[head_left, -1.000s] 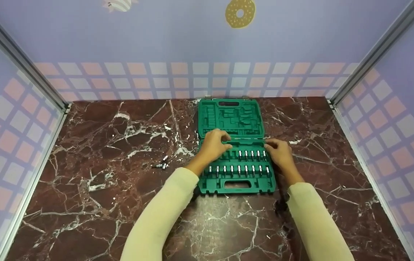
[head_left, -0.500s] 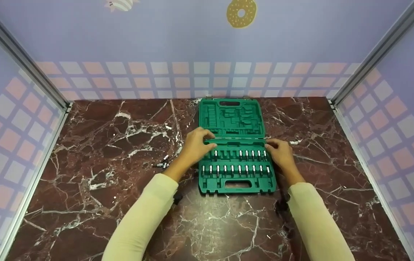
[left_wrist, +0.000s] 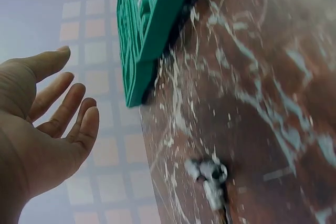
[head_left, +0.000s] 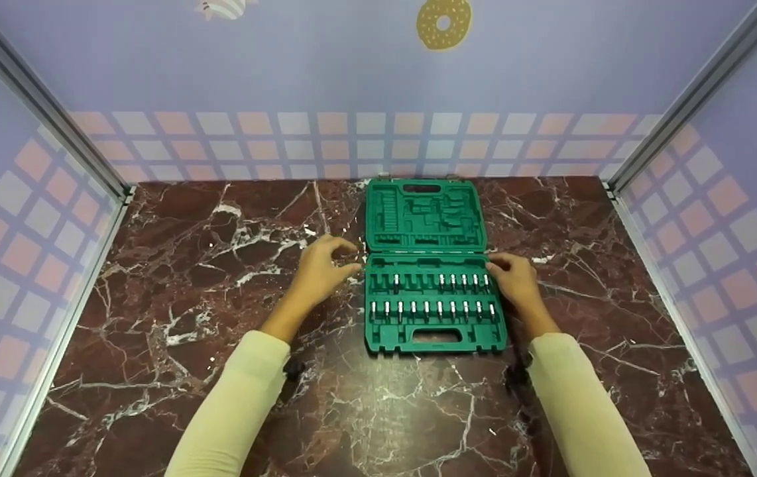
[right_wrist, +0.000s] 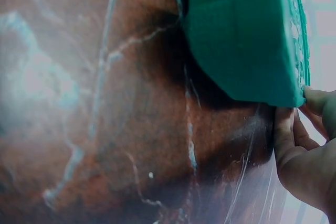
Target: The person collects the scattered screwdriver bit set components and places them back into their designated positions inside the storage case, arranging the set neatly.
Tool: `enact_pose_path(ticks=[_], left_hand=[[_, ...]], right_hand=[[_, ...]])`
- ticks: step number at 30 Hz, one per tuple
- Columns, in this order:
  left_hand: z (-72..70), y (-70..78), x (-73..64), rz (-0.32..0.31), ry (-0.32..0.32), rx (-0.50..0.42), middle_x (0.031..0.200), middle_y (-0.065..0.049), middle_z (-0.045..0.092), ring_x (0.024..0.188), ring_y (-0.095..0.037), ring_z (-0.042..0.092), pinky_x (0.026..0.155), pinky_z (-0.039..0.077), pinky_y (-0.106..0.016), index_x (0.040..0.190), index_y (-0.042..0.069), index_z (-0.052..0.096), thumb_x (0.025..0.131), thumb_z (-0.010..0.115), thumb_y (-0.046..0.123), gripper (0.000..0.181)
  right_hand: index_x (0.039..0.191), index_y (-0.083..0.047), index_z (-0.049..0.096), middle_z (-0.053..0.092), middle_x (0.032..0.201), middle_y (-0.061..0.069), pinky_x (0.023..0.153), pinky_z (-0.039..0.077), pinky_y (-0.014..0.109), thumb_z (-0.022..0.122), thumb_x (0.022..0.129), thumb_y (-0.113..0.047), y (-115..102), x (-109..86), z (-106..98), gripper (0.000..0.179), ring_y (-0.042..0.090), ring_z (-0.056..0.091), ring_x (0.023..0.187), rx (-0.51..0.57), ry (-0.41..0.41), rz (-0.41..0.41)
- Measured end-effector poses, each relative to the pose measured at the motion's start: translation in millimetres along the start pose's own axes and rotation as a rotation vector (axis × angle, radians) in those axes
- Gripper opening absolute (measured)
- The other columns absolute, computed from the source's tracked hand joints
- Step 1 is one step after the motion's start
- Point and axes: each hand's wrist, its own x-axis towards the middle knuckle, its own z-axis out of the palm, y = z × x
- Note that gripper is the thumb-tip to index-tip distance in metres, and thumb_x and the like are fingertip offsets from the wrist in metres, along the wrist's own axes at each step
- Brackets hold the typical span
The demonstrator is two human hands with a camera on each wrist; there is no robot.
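Note:
A green molded tool case [head_left: 392, 339] lies open on the table, its lid [head_left: 426, 225] folded back. Two rows of metal socket bits [head_left: 439, 309] stand in its slots, with a gap of bare slots in the upper row. My left hand [head_left: 315, 273] hovers just left of the case, thumb and fingers spread apart and holding nothing. Below that hand, a few loose metal bits [left_wrist: 211, 176] rest on the table in the left wrist view; the hand and arm hide them in the head view. My right hand [head_left: 516, 281] pinches the case's right edge near the hinge.
The dark red marbled tabletop [head_left: 173, 278] reaches to a lilac back wall [head_left: 325, 79] with checkered squares. Side walls with metal corner rails [head_left: 677, 86] bound the table left and right.
My left hand has drawn back leftward from over the case, and a bit in the upper row's left part has come into sight. The right hand stays at the case edge.

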Motion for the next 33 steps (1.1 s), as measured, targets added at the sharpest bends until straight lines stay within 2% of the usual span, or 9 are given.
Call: enact_pose_path(ticks=[5, 9, 13, 19, 25, 31, 33], left_hand=[[-14.3, -15.4, -3.8, -0.035, 0.04, 0.052, 0.11, -0.017, 0.071, 0.098, -0.038, 0.065, 0.092, 0.052, -0.048, 0.11, 0.001, 0.075, 0.082, 0.086, 0.012, 0.032], [-21.3, -30.8, -6.0, -0.057, 0.053, 0.103, 0.107, -0.018, 0.071, 0.098, -0.036, 0.064, 0.095, 0.049, -0.049, 0.109, 0.0, 0.075, 0.081, 0.087, 0.013, 0.032], [-24.6, -45.2, -8.5, -0.082, 0.054, 0.105, 0.104, -0.021, 0.07, 0.096, -0.038, 0.066, 0.093, 0.052, -0.05, 0.106, -0.004, 0.074, 0.081, 0.086, 0.009, 0.03], [-26.7, -64.0, -12.8, -0.155, 0.038, 0.093, 0.1, -0.021, 0.074, 0.09, -0.035, 0.069, 0.087, 0.055, -0.046, 0.103, -0.003, 0.075, 0.081, 0.086, 0.01, 0.028], [-30.1, -76.1, -17.3, -0.219, 0.009, 0.093, 0.1, -0.02, 0.077, 0.086, -0.031, 0.072, 0.085, 0.055, -0.044, 0.103, -0.003, 0.074, 0.082, 0.086, 0.011, 0.027], [-30.7, -80.8, -19.4, -0.245, -0.014, 0.109, 0.097, -0.02, 0.076, 0.09, -0.033, 0.07, 0.088, 0.055, -0.045, 0.099, -0.003, 0.075, 0.082, 0.086, 0.011, 0.025], [-30.0, -82.1, -19.8, -0.254, -0.013, 0.119, 0.094, -0.018, 0.075, 0.089, -0.031, 0.07, 0.085, 0.057, -0.044, 0.097, -0.002, 0.076, 0.082, 0.086, 0.011, 0.022]], right_hand=[[0.128, -0.004, 0.072, 0.07, 0.125, 0.022, 0.101, 0.05, 0.053, 0.064, 0.103, -0.021, 0, 0.6, 1, 0.031, 0.038, 0.064, 0.116, -0.019, 0.0, 0.007], [0.128, -0.005, 0.072, 0.071, 0.125, 0.022, 0.101, 0.05, 0.054, 0.065, 0.103, -0.021, 0, 0.3, 1, 0.03, 0.039, 0.064, 0.117, -0.038, 0.001, 0.001], [0.128, -0.005, 0.072, 0.071, 0.123, 0.022, 0.099, 0.051, 0.054, 0.064, 0.103, -0.021, 0, 0.1, 0, 0.03, 0.039, 0.065, 0.114, -0.046, -0.001, -0.007], [0.128, -0.006, 0.072, 0.071, 0.124, 0.021, 0.1, 0.051, 0.054, 0.064, 0.103, -0.022, -1, -0.2, 0, 0.031, 0.038, 0.065, 0.115, -0.055, 0.002, 0.003], [0.127, -0.007, 0.072, 0.071, 0.125, 0.02, 0.102, 0.05, 0.054, 0.066, 0.102, -0.023, -1, 0.8, 1, 0.03, 0.039, 0.064, 0.118, -0.061, 0.008, 0.007], [0.127, -0.005, 0.072, 0.071, 0.126, 0.022, 0.103, 0.049, 0.054, 0.065, 0.102, -0.021, 0, 0.9, 1, 0.03, 0.04, 0.064, 0.119, -0.051, 0.013, 0.003], [0.128, -0.005, 0.072, 0.07, 0.126, 0.022, 0.103, 0.049, 0.054, 0.065, 0.103, -0.021, -1, 0.2, 1, 0.03, 0.04, 0.064, 0.119, -0.05, 0.014, 0.003]])
